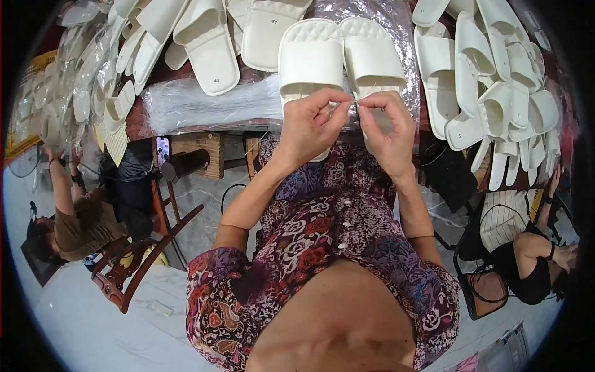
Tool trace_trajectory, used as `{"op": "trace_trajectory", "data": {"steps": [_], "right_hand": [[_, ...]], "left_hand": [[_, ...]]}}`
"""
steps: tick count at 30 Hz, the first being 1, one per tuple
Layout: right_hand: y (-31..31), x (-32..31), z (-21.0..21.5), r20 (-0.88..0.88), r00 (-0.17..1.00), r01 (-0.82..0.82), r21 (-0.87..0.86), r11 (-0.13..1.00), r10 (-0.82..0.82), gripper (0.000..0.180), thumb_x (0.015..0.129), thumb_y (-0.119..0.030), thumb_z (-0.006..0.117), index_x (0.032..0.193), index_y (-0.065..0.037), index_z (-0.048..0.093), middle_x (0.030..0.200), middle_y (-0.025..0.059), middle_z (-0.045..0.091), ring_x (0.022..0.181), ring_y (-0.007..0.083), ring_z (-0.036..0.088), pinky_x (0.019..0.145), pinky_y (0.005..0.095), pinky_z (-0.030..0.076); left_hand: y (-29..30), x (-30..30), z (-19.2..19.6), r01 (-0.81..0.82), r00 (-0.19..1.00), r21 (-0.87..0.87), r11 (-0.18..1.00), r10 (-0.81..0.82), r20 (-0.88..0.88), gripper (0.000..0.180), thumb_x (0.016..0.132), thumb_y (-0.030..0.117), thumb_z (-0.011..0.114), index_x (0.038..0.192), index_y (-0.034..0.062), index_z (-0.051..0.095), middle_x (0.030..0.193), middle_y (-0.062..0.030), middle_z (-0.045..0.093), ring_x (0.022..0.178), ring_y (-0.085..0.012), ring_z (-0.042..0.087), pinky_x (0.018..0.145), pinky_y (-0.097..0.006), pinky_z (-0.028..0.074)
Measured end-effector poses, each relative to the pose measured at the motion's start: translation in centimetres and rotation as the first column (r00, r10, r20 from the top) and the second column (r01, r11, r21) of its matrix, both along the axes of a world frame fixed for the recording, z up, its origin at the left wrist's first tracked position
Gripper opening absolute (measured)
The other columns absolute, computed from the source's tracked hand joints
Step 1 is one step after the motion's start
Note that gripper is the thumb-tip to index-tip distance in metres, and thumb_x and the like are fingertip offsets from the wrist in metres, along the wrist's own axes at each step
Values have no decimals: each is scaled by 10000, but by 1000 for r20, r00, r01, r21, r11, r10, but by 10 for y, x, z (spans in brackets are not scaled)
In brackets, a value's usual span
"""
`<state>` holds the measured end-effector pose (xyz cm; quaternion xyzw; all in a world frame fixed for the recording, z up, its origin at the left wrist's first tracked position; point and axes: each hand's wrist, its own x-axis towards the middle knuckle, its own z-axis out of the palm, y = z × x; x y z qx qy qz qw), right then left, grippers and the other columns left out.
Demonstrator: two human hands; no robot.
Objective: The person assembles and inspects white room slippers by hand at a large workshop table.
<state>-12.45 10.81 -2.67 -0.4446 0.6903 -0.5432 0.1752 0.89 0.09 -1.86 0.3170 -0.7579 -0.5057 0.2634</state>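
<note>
A pair of white slide sandals lies side by side in front of me, the left sandal (310, 59) and the right sandal (373, 59), with quilted footbeds and wide straps. Over their near ends, my left hand (317, 121) and my right hand (389, 124) meet fingertip to fingertip. Each hand pinches with thumb and forefinger. Whatever sits between the fingertips is tiny, perhaps a thin strand, and I cannot make it out. The hands partly hide the heel ends of both sandals.
Stacked clear plastic bags (211, 104) lie left of the pair. More white sandals (207, 56) spread along the table's left, and a pile of sandals (496, 80) covers its right. Two people sit nearby, one on a wooden chair (164, 248) at left, another at right.
</note>
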Motion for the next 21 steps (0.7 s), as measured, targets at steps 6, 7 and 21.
{"op": "trace_trajectory", "data": {"steps": [6,7,21], "right_hand": [[-6,3,2,-77,997,19,-18,1000,-21,121,833,-73,730,933,-38,672,909,100,651,867,274,640,773,352,494],[-7,3,2,-84,996,31,-29,999,-34,122,830,-73,732,931,-40,672,909,99,654,865,272,640,773,352,495],[-10,3,0,-55,997,53,-58,997,-56,125,802,-59,751,898,-40,674,877,100,656,836,261,645,752,346,499]], "left_hand": [[0,-1,0,0,999,28,1000,1,-36,65,900,72,697,949,46,731,558,110,315,534,7,276,486,-200,228],[0,-1,0,-7,999,49,999,9,-46,61,897,71,700,944,45,730,558,114,317,534,10,274,485,-201,221],[-1,-1,-3,-8,998,47,999,11,-57,82,854,92,732,932,65,734,520,85,339,504,-1,318,466,-212,271]]}}
